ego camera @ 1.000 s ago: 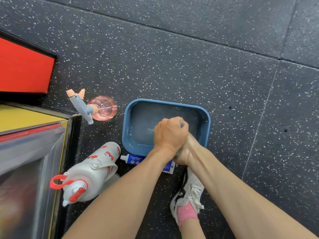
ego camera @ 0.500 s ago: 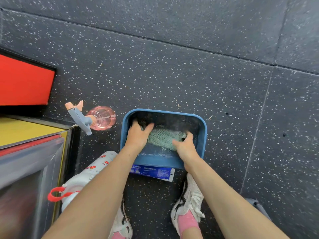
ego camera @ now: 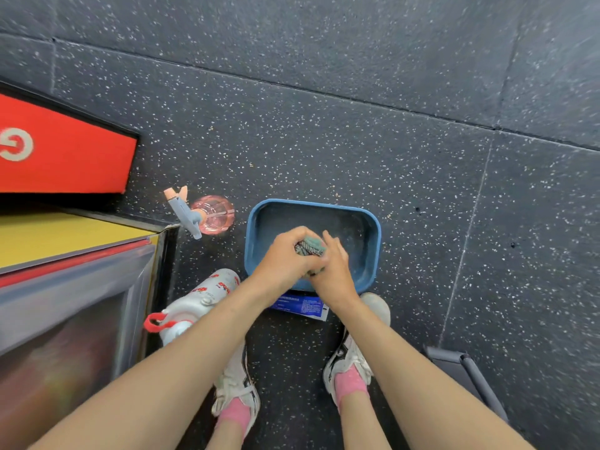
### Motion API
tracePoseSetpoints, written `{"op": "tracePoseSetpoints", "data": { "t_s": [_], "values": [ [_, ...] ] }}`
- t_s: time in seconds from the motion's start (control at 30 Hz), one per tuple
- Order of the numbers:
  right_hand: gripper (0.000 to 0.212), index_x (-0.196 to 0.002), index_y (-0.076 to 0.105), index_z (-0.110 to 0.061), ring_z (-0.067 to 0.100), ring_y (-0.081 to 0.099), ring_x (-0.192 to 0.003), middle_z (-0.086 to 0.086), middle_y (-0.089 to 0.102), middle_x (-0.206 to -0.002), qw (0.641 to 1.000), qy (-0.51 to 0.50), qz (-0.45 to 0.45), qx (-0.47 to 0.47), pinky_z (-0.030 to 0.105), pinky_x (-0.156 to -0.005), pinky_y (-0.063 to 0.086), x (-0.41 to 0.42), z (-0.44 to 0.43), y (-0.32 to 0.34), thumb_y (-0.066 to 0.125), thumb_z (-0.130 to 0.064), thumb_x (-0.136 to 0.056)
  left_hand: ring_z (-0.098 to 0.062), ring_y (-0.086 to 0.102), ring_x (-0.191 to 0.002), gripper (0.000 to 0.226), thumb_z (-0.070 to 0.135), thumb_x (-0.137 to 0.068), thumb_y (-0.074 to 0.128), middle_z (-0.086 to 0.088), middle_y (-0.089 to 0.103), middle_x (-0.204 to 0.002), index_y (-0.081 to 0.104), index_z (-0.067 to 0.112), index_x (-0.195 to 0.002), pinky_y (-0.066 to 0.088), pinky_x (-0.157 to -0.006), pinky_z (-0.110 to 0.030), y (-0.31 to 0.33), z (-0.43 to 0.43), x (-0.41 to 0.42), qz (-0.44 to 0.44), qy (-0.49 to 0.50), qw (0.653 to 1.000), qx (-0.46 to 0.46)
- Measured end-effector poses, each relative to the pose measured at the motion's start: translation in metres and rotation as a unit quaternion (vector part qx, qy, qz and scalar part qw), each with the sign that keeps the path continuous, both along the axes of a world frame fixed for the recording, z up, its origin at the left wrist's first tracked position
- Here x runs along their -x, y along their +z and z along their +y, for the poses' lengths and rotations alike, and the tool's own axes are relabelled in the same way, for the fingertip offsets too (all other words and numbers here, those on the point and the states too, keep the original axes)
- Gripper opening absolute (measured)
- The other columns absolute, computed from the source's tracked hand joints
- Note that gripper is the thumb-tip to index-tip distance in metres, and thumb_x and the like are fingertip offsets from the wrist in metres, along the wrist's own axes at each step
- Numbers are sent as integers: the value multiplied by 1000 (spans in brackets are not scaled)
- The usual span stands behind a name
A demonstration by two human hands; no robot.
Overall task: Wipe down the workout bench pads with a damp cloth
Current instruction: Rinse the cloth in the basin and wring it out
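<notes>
A blue plastic basin [ego camera: 371, 241] sits on the dark speckled floor in front of my feet. Over its near half, both my hands squeeze a bunched green cloth [ego camera: 310, 247]. My left hand [ego camera: 285, 258] curls round the cloth from the left. Against the cloth's right side, my right hand [ego camera: 334, 271] wraps it with the fingers pointing away from me. Most of the cloth is hidden inside my hands. The red pad [ego camera: 65, 157] of a bench is at the far left.
A pink spray bottle [ego camera: 207, 213] stands left of the basin. A white bottle with a red loop [ego camera: 191, 306] lies near my left foot. A blue-and-white tube [ego camera: 302, 305] lies under the basin's near edge. A yellow-topped box [ego camera: 71, 254] fills the left; a grey frame [ego camera: 467, 375] is lower right.
Half a second ago my hands were apart, spreading the cloth flat in the basin. Now they have come together and lifted it bunched up between them.
</notes>
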State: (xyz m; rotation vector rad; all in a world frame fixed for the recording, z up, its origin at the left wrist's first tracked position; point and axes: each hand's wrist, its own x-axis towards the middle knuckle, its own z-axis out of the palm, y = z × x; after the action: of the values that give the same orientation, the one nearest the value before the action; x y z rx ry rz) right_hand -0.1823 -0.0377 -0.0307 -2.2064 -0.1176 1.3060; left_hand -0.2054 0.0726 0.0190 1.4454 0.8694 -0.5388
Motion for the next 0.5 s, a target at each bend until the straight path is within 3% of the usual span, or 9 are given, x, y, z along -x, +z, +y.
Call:
{"op": "tracePoseSetpoints", "data": {
  "t_s": [0.07,0.13,0.2,0.23,0.33,0.4,0.5],
  "values": [
    [32,-120,60,-14,22,21,-143,9,35,-150,999,-36,12,-22,32,-109,25,-5,4,5,60,-6,-89,-12,61,-76,20,-2,-79,69,-5,66,-85,64,13,-91,52,-63,-23,10,14,-2,-11,41,999,16],
    [12,-88,65,-18,20,52,-108,8,60,-111,997,-78,15,-8,24,-78,41,-11,6,9,61,-6,-86,-14,63,-79,21,-3,-81,67,-6,67,-89,64,13,-94,54,-65,-26,14,27,-2,-11,77,997,5],
    [9,-84,63,-14,16,51,-77,4,60,-82,995,-95,8,15,15,-52,34,-16,8,13,63,-4,-84,-15,63,-81,21,-2,-83,66,-4,66,-91,64,14,-97,55,-66,-23,7,36,1,0,58,996,-62],
    [7,-87,64,-9,15,50,-71,4,60,-78,995,-94,-3,21,15,-48,33,-18,9,17,62,-3,-84,-17,63,-84,22,0,-84,66,-4,66,-94,63,16,-99,54,-69,-26,1,39,3,11,26,994,-108],
    [11,-93,63,-8,13,47,-68,5,61,-86,995,-90,-47,7,17,-49,33,-12,18,36,57,-3,-85,-20,56,-96,40,12,-86,66,-7,57,-117,55,19,-124,43,-81,-26,-15,39,12,58,-75,976,-193],
    [15,-102,60,-11,13,49,-82,4,56,-107,993,-65,-94,6,24,-60,34,-3,23,47,57,-8,-88,-24,47,-112,67,19,-86,67,-9,39,-130,34,23,-144,40,-92,-31,-21,33,19,84,-131,964,-217],
    [25,-112,53,-11,19,42,-110,5,36,-130,980,14,-190,50,29,-70,37,9,21,58,58,-11,-88,-28,27,-130,85,21,-85,69,-9,16,-143,14,31,-150,40,-98,-43,-20,18,28,72,-214,929,-293]
  ]
}}
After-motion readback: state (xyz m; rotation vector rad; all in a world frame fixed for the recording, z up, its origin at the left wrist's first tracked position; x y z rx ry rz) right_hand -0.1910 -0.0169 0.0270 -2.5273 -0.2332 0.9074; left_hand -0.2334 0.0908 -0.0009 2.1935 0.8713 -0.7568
